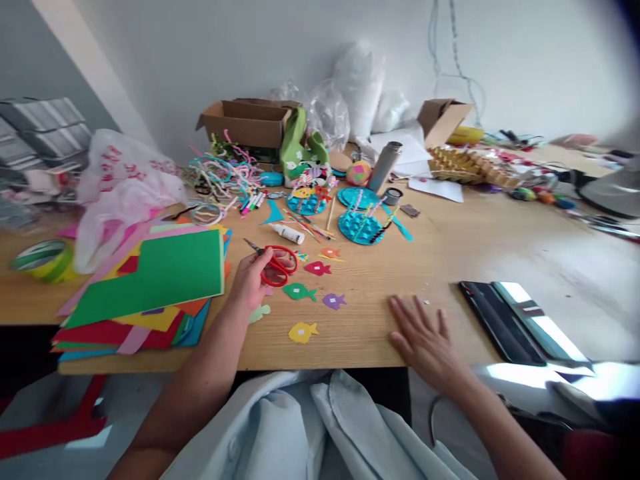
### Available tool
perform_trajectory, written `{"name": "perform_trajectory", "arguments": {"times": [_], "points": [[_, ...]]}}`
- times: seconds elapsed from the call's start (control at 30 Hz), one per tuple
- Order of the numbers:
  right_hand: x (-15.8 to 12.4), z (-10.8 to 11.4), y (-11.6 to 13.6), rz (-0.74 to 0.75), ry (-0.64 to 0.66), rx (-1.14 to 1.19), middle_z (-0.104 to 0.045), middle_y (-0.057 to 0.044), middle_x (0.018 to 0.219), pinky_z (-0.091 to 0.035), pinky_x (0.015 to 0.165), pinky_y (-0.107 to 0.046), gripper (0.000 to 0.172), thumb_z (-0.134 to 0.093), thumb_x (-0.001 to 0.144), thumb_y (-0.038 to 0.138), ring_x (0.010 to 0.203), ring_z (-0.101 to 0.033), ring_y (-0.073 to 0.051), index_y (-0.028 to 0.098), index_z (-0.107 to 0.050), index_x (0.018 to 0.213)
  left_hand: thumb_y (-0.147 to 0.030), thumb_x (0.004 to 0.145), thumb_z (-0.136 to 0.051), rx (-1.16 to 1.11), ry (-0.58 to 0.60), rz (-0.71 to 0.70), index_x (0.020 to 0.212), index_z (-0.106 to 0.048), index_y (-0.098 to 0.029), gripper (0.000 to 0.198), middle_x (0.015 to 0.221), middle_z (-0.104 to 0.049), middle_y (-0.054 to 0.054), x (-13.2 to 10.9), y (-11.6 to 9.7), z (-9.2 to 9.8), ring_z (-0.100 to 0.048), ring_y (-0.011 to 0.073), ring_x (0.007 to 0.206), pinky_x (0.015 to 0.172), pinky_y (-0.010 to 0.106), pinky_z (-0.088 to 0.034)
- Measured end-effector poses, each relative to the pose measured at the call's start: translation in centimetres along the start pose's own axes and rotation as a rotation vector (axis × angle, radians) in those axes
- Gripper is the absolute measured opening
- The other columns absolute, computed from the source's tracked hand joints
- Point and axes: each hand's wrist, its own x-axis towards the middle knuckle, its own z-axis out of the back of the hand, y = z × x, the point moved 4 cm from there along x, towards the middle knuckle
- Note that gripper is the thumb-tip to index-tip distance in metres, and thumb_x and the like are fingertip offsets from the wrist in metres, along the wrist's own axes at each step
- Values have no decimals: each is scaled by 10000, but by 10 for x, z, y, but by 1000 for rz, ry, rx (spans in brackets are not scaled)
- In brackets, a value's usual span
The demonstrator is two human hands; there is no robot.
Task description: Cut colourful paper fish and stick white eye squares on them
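Note:
Red-handled scissors (279,267) are in my left hand (250,279), its fingers closed around them and the blades pointing up and left. Flat on the wood at the right, my right hand (425,343) has its fingers spread and holds nothing. Between the hands lie paper fish cut-outs: a yellow fish (302,333), a green fish (299,291), a purple fish (334,301), a red fish (318,268) and an orange fish (331,253). Each bears a small white square. A pale green cut-out (259,313) lies partly below my left wrist.
Stacked coloured paper (180,267) sits left, beside yellow-green tape (43,260). Behind the fish are a white glue bottle (288,233), blue discs with sticks (357,230) and a steel flask (385,167). A dark phone case (500,323) lies right. Cardboard boxes (245,123) stand by the wall.

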Motion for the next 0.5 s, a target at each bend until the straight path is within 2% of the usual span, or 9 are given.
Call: {"name": "perform_trajectory", "arguments": {"times": [0.07, 0.13, 0.23, 0.27, 0.33, 0.37, 0.4, 0.43, 0.5], "points": [[9, -4, -25, -101, -63, -21, -373, -102, 1513, -87, 1099, -683, 628, -182, 963, 470, 1454, -122, -327, 142, -345, 1472, -474, 707, -713, -30, 22, -17, 870, -691, -116, 394, 683, -737, 72, 3, 1, 3, -667, 169, 533, 536, 253, -485], [17, 2, -35, -199, -150, -15, -353, -144, 1515, -107, 1048, -747, 677, -170, 950, 513, 1439, -138, -387, 106, -384, 1447, -453, 717, -712, -70, 41, -83, 859, -684, -104, 377, 716, -742, 93, 7, -1, 6, -693, 189, 607, 565, 254, -497], [26, 23, -22, -219, -315, 54, -390, -168, 1485, -180, 1039, -733, 672, -221, 935, 566, 1415, -213, -397, 136, -462, 1391, -451, 735, -696, -116, 51, -120, 884, -677, -90, 391, 734, -743, 112, 12, -4, 12, -708, 215, 655, 578, 263, -506], [30, 30, -14, -193, -377, 89, -452, -162, 1440, -211, 1047, -706, 623, -261, 929, 575, 1397, -265, -386, 170, -549, 1305, -453, 740, -691, -129, 52, -122, 897, -676, -87, 398, 734, -742, 113, 13, -6, 13, -709, 218, 648, 570, 264, -505], [37, 42, 0, -142, -499, 170, -616, -141, 1241, -284, 1041, -650, 471, -347, 924, 545, 1309, -410, -363, 224, -683, 999, -451, 753, -679, -163, 54, -130, 914, -674, -86, 400, 735, -741, 113, 11, -11, 16, -710, 221, 636, 565, 266, -506], [42, 45, 5, -131, -544, 208, -665, -128, 1126, -324, 1018, -629, 415, -378, 925, 508, 1247, -472, -354, 234, -685, 867, -446, 761, -672, -182, 54, -137, 915, -674, -87, 390, 738, -741, 112, 9, -14, 18, -711, 220, 639, 574, 269, -511], [47, 47, 9, -131, -570, 236, -682, -122, 1055, -362, 986, -613, 379, -396, 929, 463, 1197, -508, -349, 234, -676, 817, -438, 772, -663, -197, 52, -146, 914, -675, -89, 376, 744, -742, 112, 6, -18, 19, -713, 217, 648, 588, 273, -516], [53, 47, 13, -135, -576, 255, -680, -128, 1050, -388, 955, -600, 346, -399, 933, 418, 1173, -518, -349, 227, -679, 863, -431, 783, -654, -205, 46, -155, 909, -676, -91, 364, 750, -742, 113, 2, -21, 21, -713, 215, 657, 599, 276, -520], [63, 47, 24, -119, -553, 278, -625, -161, 1185, -411, 929, -580, 345, -401, 936, 363, 1203, -486, -352, 199, -629, 1137, -425, 801, -638, -190, 17, -166, 898, -680, -91, 350, 755, -742, 114, -10, -26, 28, -712, 213, 668, 600, 276, -522]]}}
